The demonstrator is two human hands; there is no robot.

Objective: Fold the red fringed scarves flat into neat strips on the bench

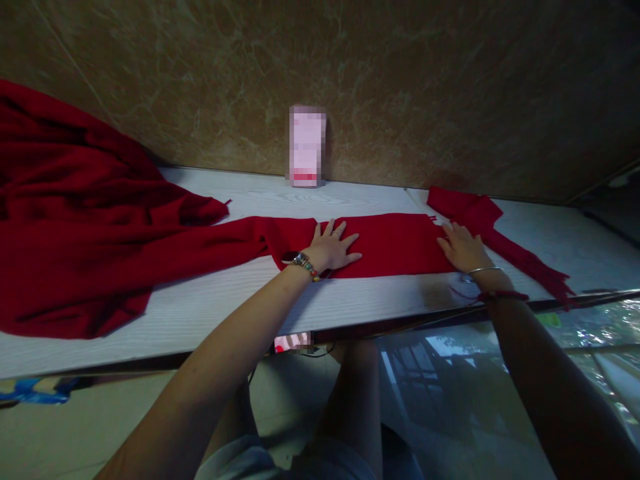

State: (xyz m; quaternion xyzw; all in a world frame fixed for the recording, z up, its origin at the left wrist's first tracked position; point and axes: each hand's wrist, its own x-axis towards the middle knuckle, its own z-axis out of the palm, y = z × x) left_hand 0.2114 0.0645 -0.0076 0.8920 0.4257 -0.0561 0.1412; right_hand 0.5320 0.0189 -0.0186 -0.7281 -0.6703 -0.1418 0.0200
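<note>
A long strip of red fabric (pixel 390 247) lies flat across the white table, running left into a large bunched heap of the same red cloth (pixel 75 233). Spread out on the strip near its middle is my left hand (pixel 333 248), its fingers apart and palm down. My right hand (pixel 463 248) rests at the strip's right end, fingers stretched out. Beyond it lies a separate-looking red piece (pixel 465 207) with a narrow tail trailing to the right edge; whether it joins the strip is hidden by my right hand.
A pink-white phone-like object (pixel 307 147), blurred out, leans against the brown marbled wall (pixel 400 87) behind the white wood-grain table (pixel 200 307). Below the front edge show another blurred pink item (pixel 293 343), my legs, and a blue package (pixel 40 391) at the left.
</note>
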